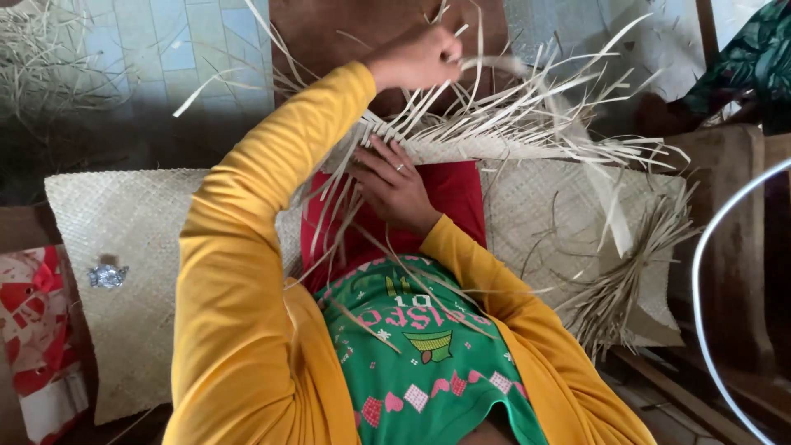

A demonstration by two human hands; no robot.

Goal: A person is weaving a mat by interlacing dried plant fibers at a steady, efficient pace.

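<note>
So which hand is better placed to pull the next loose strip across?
Probably the left hand: it already grips loose strips above the woven edge, while the right hand lies flat, pinning the weave.

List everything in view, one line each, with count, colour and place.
woven mat: one, pale straw, spread under the person
loose strips: many, pale straw, fanning from the woven edge
dry strip bundle: one, tan, right on the mat
foil scrap: one, silver, left on the mat
patterned cloth: one, red and white, lower left
left hand: raised, pinching a strip
right hand: one ring, pressing the woven edge
</note>
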